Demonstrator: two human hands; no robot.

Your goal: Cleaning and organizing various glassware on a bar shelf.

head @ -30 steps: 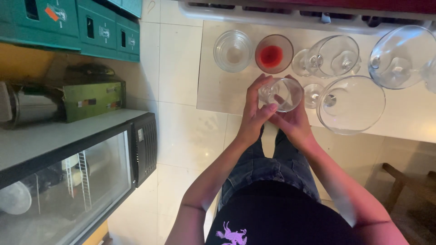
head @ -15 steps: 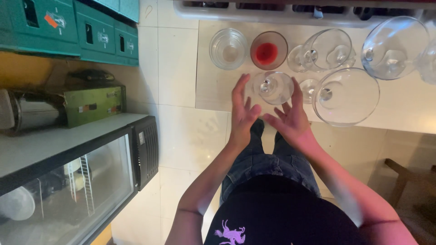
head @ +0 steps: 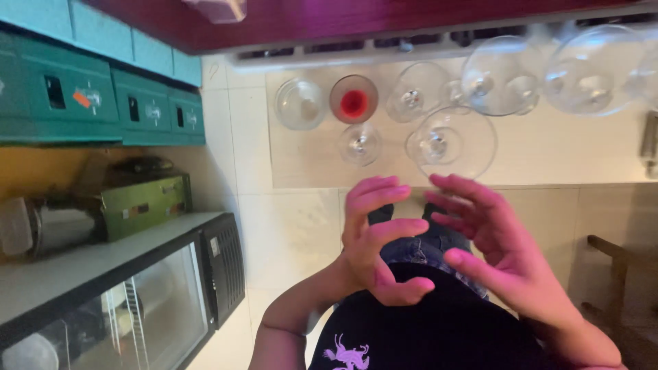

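My left hand (head: 380,240) and my right hand (head: 500,257) hover side by side in front of my body, fingers spread and curled, holding nothing. Beyond them a pale board (head: 308,164) carries glassware seen from above. Nearest my fingertips are a small stemmed glass (head: 360,142) and a large wine glass (head: 452,140), both apart from my hands. Behind these stand a glass with red liquid (head: 354,101), a clear tumbler (head: 299,104) and several more big wine glasses (head: 500,75).
Green crates (head: 89,103) are stacked at the left. Below them are a green box-shaped device (head: 144,205) and a glass-door cooler (head: 137,308). A dark red ledge (head: 384,20) runs along the top. A wooden chair (head: 617,267) is at the right, on a pale tiled floor (head: 288,233).
Both hands held the small stemmed glass a second ago, then let go of it. They have drawn back toward my body, and the glass stays on the board.
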